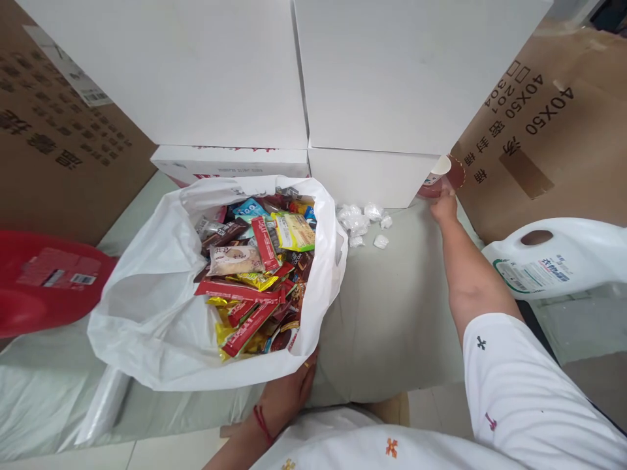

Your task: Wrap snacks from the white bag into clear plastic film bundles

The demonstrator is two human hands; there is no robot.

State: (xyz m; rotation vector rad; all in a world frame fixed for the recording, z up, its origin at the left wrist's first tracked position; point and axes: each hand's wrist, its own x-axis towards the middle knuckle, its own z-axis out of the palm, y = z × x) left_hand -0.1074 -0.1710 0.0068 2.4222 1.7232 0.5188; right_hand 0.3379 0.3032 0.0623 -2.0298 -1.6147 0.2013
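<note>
My left hand (294, 390) is at the near edge of a white plastic bag (161, 326), its fingers partly hidden under the bag. The wide-open bag holds many wrapped snacks, among them red sticks (265, 243) and a yellow-green packet (294, 232). Far to the right, my right hand (445, 205) reaches to a reddish-brown round item (455, 175) and a white paper cup (439, 168) beside the white box; its fingertips are too small to make out. Several small clear plastic bundles (353, 219) lie between the bag and my right hand.
White boxes (362, 176) stand at the back, with brown cartons (563, 150) on both sides. A red container (49, 281) is at the left, a white jug (563, 254) at the right. A clear plastic roll (104, 401) lies at the near left.
</note>
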